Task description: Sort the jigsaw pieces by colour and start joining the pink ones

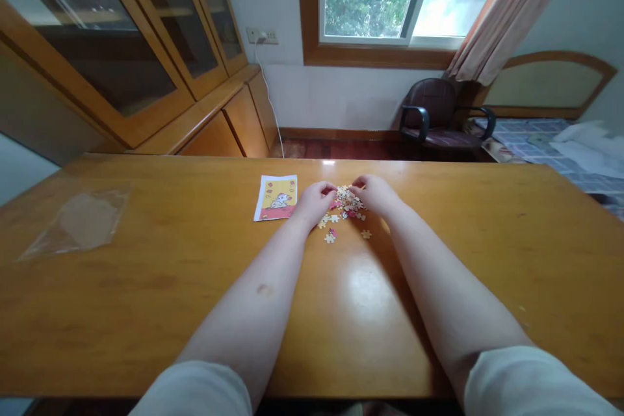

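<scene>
A small heap of jigsaw pieces (347,203) lies on the wooden table (146,286), far from me. My left hand (316,200) rests at the heap's left edge with its fingers curled onto the pieces. My right hand (373,192) sits at the heap's right edge, fingers curled and pinching among the pieces. What either hand grips is too small to make out. A few loose pieces (330,238) lie just nearer to me. A picture card (276,197) with a yellow and red cartoon animal lies flat to the left of my left hand.
A clear plastic bag (80,221) lies flat on the table's left side. Behind the table stand a wooden glass-door cabinet (146,58), a dark armchair (439,120) under the window, and a bed (560,143) at the right.
</scene>
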`<state>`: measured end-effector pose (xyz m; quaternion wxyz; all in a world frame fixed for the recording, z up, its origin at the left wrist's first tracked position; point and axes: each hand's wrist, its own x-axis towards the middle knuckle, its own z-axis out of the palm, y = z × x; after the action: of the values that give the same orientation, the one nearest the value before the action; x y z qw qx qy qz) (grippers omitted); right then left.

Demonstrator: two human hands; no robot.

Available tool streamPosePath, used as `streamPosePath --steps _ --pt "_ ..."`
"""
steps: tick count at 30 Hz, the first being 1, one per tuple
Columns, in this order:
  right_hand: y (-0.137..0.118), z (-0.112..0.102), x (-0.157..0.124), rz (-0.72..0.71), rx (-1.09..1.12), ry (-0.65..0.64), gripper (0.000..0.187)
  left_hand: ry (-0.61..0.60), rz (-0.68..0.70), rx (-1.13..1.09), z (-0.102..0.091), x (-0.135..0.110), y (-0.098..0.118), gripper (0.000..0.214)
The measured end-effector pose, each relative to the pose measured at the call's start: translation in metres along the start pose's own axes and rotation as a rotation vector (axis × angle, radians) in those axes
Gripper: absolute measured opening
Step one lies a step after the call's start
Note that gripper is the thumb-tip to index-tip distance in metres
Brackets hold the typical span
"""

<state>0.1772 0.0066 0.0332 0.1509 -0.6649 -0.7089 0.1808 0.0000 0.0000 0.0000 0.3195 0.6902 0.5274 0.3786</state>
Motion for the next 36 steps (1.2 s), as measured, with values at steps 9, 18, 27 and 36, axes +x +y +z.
streamPosePath --steps 9,18,27,36 --pt "0.012 0.027 0.003 -0.343 -0.051 -0.096 0.051 0.081 -0.096 -0.225 0.004 0.008 -0.018 0.03" --pt "0.011 0.025 0.003 -0.21 0.147 0.015 0.022 0.096 -0.168 -0.562 0.011 0.014 -0.025 0.031" --pt "0.002 0.023 -0.001 -0.187 0.104 -0.17 0.044 0.045 -0.201 -0.525 0.01 0.011 -0.026 0.024" --pt "0.007 0.035 0.005 -0.138 0.423 -0.092 0.019 0.009 -0.271 -0.764 0.008 0.012 -0.017 0.033"
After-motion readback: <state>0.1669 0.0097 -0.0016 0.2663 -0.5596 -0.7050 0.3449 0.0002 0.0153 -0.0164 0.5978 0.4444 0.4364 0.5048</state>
